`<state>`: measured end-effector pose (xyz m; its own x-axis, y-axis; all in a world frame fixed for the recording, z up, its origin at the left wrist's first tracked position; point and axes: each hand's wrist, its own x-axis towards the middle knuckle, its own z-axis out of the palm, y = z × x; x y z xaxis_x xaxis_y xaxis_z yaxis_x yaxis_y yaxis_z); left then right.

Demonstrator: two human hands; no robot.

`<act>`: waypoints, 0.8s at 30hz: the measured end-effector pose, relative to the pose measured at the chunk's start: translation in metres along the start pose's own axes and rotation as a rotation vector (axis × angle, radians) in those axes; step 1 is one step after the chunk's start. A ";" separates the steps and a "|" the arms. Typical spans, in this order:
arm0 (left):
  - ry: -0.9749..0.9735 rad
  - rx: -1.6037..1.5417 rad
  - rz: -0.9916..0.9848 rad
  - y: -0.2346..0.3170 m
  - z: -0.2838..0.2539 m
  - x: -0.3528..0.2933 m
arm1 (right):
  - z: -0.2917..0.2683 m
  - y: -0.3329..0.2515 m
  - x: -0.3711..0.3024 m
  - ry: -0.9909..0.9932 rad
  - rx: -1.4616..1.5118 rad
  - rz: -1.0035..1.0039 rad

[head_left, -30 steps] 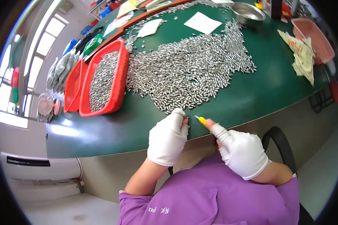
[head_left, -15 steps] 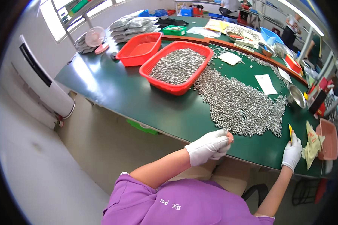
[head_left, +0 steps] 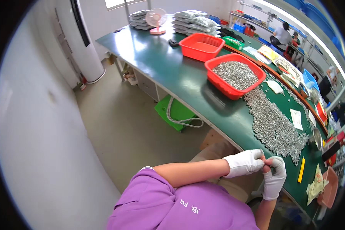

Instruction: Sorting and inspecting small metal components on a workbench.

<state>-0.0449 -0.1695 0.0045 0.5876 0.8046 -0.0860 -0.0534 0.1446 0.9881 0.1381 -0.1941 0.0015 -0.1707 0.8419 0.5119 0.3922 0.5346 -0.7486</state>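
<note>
Left hand [head_left: 246,163], right hand [head_left: 275,177]: plain white fabric gloves [head_left: 238,165]. Short-sleeved purple shirt [head_left: 218,201], white chest lettering, white sleeve trim. Flat tabletop [head_left: 180,71] dark green. Small oblong metal pieces [head_left: 272,128] silver-grey. Filled rectangular plastic basket [head_left: 223,86] red; second rectangular plastic basket [head_left: 193,52] same red. Slim stick-shaped tool [head_left: 301,170] yellow. Crumpled cloth [head_left: 316,187] pale yellow, red marks. Rectangular plastic tray [head_left: 331,186] salmon pink. Round fan [head_left: 156,17] pink base, paler cage. Long wooden strip [head_left: 271,71] reddish brown.

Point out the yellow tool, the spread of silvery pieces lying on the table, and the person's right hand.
Yellow tool [head_left: 301,170]: head view, middle of its yellow body.
Spread of silvery pieces [head_left: 273,127]: head view, near its middle.
Right hand [head_left: 275,178]: head view, middle of the gloved hand.
</note>
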 end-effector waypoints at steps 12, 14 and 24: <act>0.263 0.192 0.263 -0.016 -0.018 -0.073 | 0.035 -0.011 -0.003 -0.186 0.077 0.025; 0.308 0.207 0.307 -0.023 -0.020 -0.074 | 0.043 -0.019 -0.007 -0.161 -0.057 -0.066; 0.278 0.204 0.201 -0.029 -0.023 -0.068 | 0.053 -0.048 -0.002 -0.063 -0.510 -0.450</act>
<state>-0.1016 -0.2156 -0.0213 0.3391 0.9346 0.1078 0.0328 -0.1263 0.9914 0.0722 -0.2173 0.0141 -0.4631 0.5565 0.6898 0.6452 0.7453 -0.1681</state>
